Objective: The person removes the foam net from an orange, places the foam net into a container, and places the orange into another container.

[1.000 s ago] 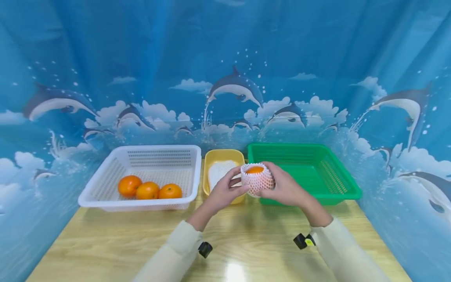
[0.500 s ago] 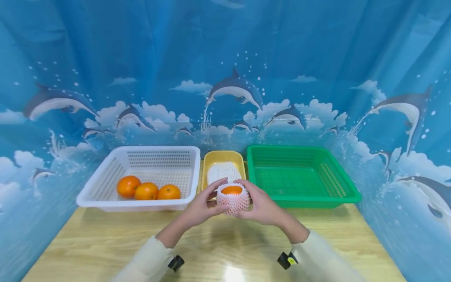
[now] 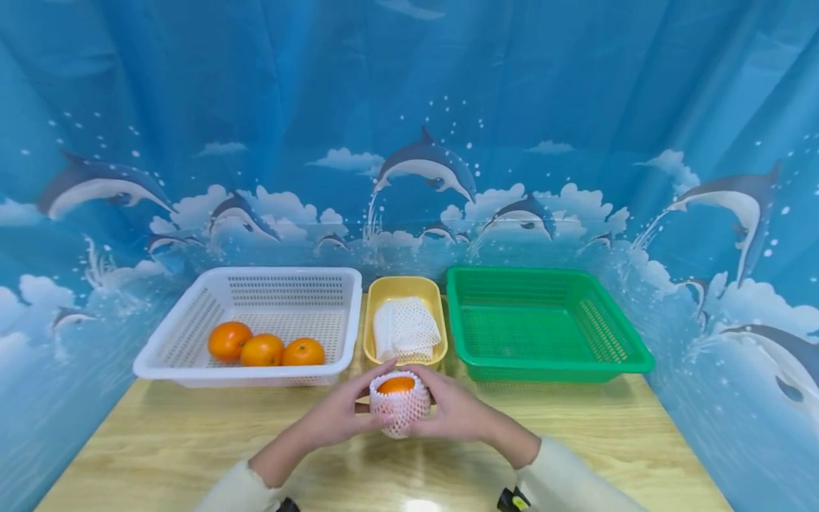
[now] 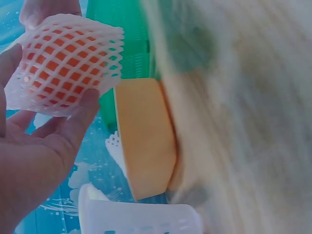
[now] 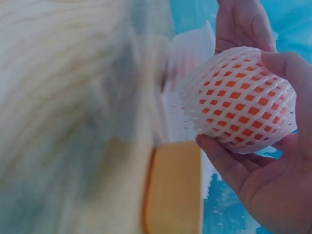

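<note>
An orange (image 3: 396, 385) sits inside a white foam net sleeve (image 3: 400, 412), its top showing through the sleeve's open end. My left hand (image 3: 339, 412) grips the sleeved fruit from the left, thumb toward me and fingers behind. From the opposite side my right hand (image 3: 456, 410) holds it the same way. Both wrist views show the net stretched over the fruit, with fingertips of each hand pressed on the mesh. The pair of hands is over the near part of the table, just in front of a yellow tray (image 3: 369, 334).
Folded white foam nets (image 3: 406, 328) lie in the yellow tray. At left stands a white basket (image 3: 246, 372) with several oranges (image 3: 262, 350) along its near side. A green basket (image 3: 544, 371) is at right. Behind everything hangs a blue dolphin curtain (image 3: 288, 107).
Both hands have brought the sleeved orange from beside the green basket leftward and toward me. The foam nets in the yellow tray are now uncovered. The grip looks unchanged.
</note>
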{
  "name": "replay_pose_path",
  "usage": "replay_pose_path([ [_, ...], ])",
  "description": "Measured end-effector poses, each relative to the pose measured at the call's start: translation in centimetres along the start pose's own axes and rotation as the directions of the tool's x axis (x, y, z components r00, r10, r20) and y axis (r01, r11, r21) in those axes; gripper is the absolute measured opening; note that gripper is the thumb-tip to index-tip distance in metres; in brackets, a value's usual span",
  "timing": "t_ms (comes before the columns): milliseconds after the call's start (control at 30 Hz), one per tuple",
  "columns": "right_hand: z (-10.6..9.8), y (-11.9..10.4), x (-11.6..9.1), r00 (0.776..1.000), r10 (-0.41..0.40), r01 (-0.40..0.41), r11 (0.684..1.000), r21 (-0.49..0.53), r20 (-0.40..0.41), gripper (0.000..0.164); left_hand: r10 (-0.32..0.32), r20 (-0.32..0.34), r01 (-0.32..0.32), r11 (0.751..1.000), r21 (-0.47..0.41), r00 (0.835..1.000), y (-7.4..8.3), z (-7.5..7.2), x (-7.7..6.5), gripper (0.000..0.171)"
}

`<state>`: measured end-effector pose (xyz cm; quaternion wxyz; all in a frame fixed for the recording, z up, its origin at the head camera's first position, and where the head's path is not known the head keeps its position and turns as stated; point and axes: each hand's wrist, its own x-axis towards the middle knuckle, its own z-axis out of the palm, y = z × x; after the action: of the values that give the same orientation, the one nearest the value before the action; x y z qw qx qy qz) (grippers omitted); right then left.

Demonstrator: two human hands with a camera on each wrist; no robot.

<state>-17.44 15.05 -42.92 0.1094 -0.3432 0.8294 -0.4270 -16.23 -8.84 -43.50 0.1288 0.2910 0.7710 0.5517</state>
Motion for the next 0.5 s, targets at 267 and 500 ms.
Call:
replay_pose_path([
  [267,1.5,1.3,-0.2,0.993,0.04,-0.042,0.999,0.018,0.109,0.074,-0.045,0.039,0.045,0.999,0.006,0.998,-1.7,1.5,-0.6,0.08],
  [500,2.2,2.3,-0.4,0.986,0.036,-0.032,0.999,-0.028,0.165,0.064,-0.09,0.005,0.089,0.988,0.129,0.996,-2.3,2.2,-0.8,0.07],
])
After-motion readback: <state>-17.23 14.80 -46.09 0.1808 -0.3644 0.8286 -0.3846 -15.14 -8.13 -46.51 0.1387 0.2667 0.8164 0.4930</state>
